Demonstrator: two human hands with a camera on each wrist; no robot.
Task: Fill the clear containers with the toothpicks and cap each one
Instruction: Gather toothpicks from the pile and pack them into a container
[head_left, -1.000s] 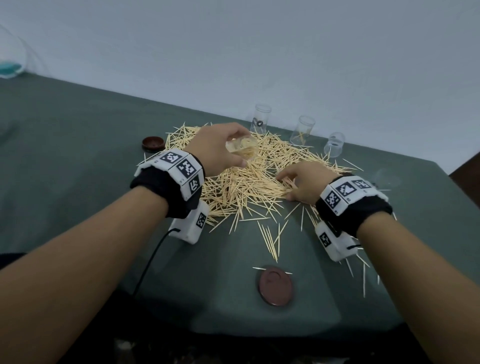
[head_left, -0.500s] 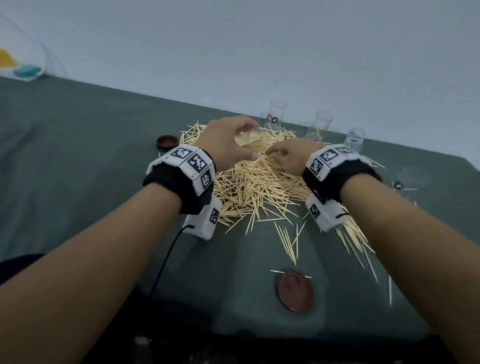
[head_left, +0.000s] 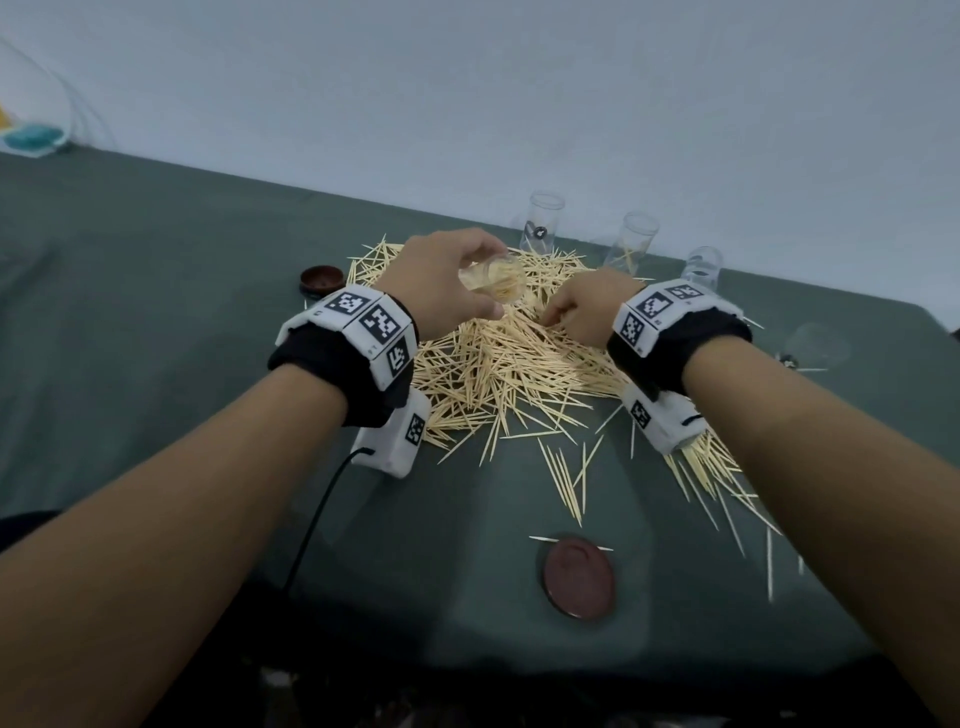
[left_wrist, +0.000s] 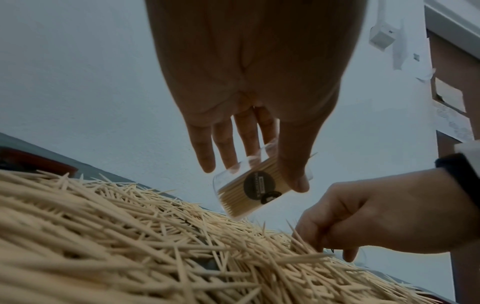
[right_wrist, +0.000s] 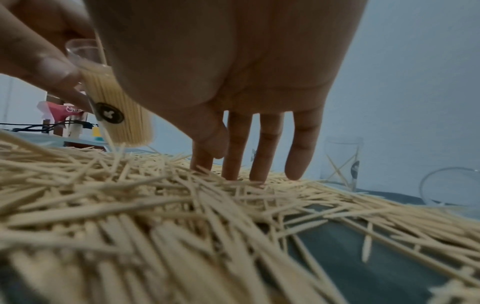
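The left hand (head_left: 441, 283) is covering most of the held clear container (head_left: 493, 280) in the head view, so only its open mouth and the packed ends inside are showing there. The left wrist view is showing its side: a smooth transparent cylinder with a round dark label whose print is too blurred to read, tilted with its mouth toward the right hand (head_left: 582, 312). The left fingers (left_wrist: 205, 148) are wrapping it from above, thumb on one side, the rest curled on the other.

The right hand is reaching palm-down into the heap of toothpicks (head_left: 509, 364), thin pale wooden slivers with pointed ends, lying crisscrossed on the grey-green cloth of the tabletop (head_left: 156, 312). Its fingers (right_wrist: 267, 152) are hanging slightly spread, tips sinking among the sticks; whether thumb and forefinger are pinching any cannot be told.

Along the far edge three more clear containers are standing upright: a left one (head_left: 543, 221), a middle one (head_left: 631, 241) holding a few sticks, and a right one (head_left: 701, 267) partly hidden behind the right wristband. A round brown cap (head_left: 579, 577) is lying near, another (head_left: 321, 278) far left.
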